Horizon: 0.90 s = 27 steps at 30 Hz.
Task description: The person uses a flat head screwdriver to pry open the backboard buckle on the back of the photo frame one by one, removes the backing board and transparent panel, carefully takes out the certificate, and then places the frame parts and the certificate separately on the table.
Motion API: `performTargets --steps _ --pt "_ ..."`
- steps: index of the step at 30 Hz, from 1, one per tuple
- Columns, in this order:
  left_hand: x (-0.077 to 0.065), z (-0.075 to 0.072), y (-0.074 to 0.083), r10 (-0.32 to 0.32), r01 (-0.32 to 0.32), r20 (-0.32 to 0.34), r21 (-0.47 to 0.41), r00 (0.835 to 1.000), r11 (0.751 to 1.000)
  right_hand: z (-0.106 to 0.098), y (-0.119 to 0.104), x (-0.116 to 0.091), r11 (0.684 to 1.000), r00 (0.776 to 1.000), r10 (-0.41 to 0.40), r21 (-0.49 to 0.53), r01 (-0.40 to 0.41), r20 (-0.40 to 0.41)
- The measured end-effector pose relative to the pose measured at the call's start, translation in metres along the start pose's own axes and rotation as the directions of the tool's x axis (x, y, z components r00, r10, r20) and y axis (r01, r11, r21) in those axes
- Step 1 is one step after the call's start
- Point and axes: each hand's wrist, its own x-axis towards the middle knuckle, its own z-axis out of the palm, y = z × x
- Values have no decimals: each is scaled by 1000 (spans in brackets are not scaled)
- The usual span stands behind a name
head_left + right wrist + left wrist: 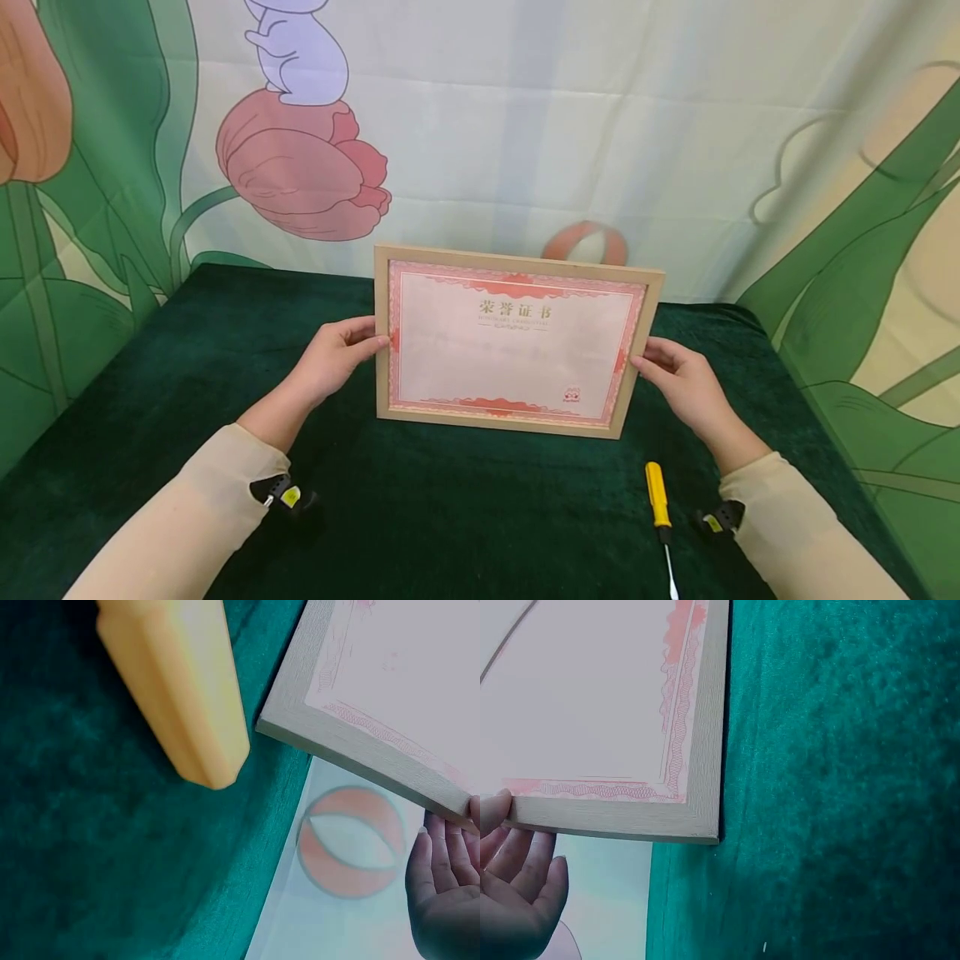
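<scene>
A wooden picture frame [517,423] with a pink-bordered certificate [510,358] inside stands nearly upright on the dark green cloth, facing me. My left hand [335,358] grips its left side, thumb on the front and fingers behind. On the opposite side my right hand [686,379] pinches the edge the same way. The left wrist view has the left hand [521,885] at the frame's edge [615,817]; the right wrist view catches the right hand [450,885] at the other edge. Fingertips behind the frame are hidden.
A screwdriver [657,496] with a yellow handle lies on the green cloth [450,508], in front of the frame's right corner. Behind the table hangs a printed curtain [480,125] with flowers and leaves.
</scene>
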Motion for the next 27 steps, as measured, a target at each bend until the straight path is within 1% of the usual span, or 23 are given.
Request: performTargets --steps 6,12,21,27 --pt "1 -2 -2 17 -17 5 6 1000 1000 0 0 0 999 1000 -27 -29 26 -11" --pt "1 -3 -1 35 -34 -6 39 999 999 1 0 -2 997 998 -57 -45 56 -14" --pt "-6 -5 1 40 -39 -12 63 999 997 2 1 -4 997 998 -66 -48 66 -12" --pt "-8 -4 1 58 -57 -8 58 998 997 0 2 -9 993 996 -84 -85 82 -27"
